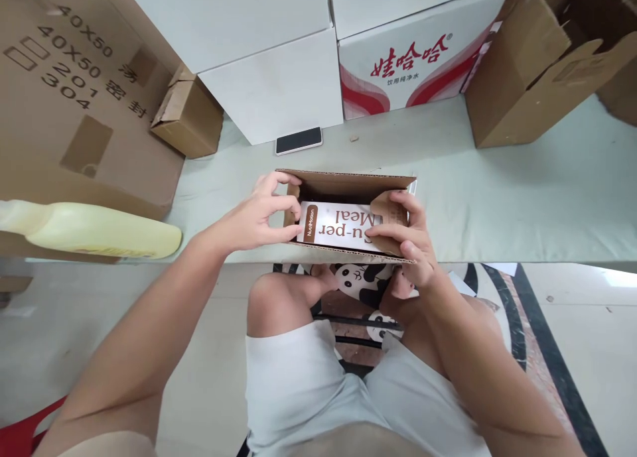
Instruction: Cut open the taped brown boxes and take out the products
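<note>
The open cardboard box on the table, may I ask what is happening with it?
A person is handling the cardboard box, which holds a white NutriMotion Su-per Meal package. The left hand is at the box's left end; the right hand touches the right end flap, which partly covers the package. The top is open. A smartphone lies beyond, on the table.

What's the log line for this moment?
left hand: at left end of open carton | right hand: on right-end flap | Su-per Meal package: inside carton, print upside down
</note>
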`<state>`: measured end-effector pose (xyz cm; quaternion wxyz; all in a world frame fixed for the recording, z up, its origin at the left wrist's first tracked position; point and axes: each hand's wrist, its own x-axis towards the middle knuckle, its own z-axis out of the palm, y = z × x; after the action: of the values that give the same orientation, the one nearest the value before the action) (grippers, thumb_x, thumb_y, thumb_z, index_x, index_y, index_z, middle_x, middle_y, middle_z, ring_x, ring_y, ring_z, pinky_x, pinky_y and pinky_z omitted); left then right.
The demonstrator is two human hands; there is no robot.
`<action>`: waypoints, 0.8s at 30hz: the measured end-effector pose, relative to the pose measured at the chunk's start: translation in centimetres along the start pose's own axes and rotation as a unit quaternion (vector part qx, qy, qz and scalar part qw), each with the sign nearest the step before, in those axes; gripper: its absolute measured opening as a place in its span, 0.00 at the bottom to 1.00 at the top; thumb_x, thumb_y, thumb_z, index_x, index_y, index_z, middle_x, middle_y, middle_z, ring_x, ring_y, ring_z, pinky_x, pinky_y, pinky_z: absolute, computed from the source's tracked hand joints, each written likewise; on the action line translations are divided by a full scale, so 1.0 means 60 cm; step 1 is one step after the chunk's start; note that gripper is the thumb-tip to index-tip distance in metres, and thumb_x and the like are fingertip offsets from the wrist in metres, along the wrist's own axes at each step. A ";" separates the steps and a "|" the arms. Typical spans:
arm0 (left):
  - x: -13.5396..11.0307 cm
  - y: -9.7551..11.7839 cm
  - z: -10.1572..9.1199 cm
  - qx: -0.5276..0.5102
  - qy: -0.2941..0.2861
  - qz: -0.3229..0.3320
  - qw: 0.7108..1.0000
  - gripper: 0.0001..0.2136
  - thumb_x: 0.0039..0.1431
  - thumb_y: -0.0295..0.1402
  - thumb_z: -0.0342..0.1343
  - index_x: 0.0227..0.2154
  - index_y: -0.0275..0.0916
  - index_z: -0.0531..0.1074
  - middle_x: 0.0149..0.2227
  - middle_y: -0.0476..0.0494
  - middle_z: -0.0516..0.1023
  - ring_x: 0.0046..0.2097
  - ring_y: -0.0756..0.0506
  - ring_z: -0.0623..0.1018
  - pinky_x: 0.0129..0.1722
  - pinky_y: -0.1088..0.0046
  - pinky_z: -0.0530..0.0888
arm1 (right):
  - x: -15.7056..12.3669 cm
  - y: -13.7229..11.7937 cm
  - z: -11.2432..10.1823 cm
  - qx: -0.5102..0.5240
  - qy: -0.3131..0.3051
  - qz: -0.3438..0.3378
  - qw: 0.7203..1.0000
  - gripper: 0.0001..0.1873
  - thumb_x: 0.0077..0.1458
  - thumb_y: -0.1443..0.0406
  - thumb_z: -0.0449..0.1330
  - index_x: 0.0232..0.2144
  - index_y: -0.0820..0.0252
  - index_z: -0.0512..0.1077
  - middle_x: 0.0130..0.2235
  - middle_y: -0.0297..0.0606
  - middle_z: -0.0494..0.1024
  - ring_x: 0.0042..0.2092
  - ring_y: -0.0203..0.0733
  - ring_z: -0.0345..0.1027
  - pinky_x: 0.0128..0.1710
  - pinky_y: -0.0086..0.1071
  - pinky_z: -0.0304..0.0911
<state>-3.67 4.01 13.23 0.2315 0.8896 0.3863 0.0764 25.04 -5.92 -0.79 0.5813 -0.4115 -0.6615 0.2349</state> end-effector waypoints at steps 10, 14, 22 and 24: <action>0.035 0.087 -0.004 0.065 -0.109 0.029 0.992 0.13 0.48 0.37 0.71 0.38 0.49 0.81 0.42 0.45 0.79 0.47 0.36 0.79 0.53 0.57 0.72 | -0.012 -0.005 0.011 -0.008 0.020 -0.018 1.000 0.30 0.65 0.43 0.45 0.41 0.41 0.86 0.63 0.33 0.66 0.69 0.62 0.55 0.77 0.59 0.41; 0.064 0.092 0.018 0.079 -0.105 0.025 0.991 0.21 0.44 0.43 0.74 0.42 0.47 0.79 0.43 0.44 0.78 0.50 0.32 0.79 0.54 0.58 0.72 | -0.005 -0.014 -0.003 -0.031 -0.009 -0.037 0.999 0.27 0.67 0.46 0.46 0.46 0.39 0.85 0.65 0.31 0.65 0.69 0.61 0.55 0.76 0.59 0.44; 0.083 0.095 0.020 0.141 -0.125 0.038 0.981 0.23 0.45 0.43 0.72 0.45 0.46 0.75 0.44 0.43 0.80 0.51 0.32 0.80 0.51 0.60 0.74 | 0.035 -0.026 -0.018 -0.076 -0.025 -0.018 0.997 0.31 0.68 0.42 0.43 0.39 0.44 0.83 0.63 0.33 0.69 0.65 0.59 0.58 0.72 0.60 0.48; 0.088 0.092 0.022 0.161 -0.125 0.043 0.978 0.25 0.46 0.41 0.71 0.48 0.46 0.75 0.46 0.42 0.80 0.51 0.32 0.80 0.50 0.60 0.75 | 0.030 -0.027 -0.011 -0.064 0.027 -0.005 0.998 0.32 0.67 0.41 0.43 0.35 0.49 0.80 0.62 0.37 0.68 0.64 0.59 0.60 0.71 0.60 0.50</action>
<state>3.96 4.07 14.46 0.1283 0.9333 0.3233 -0.0887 25.24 -5.45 1.67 0.5727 -0.4509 -0.6612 0.1775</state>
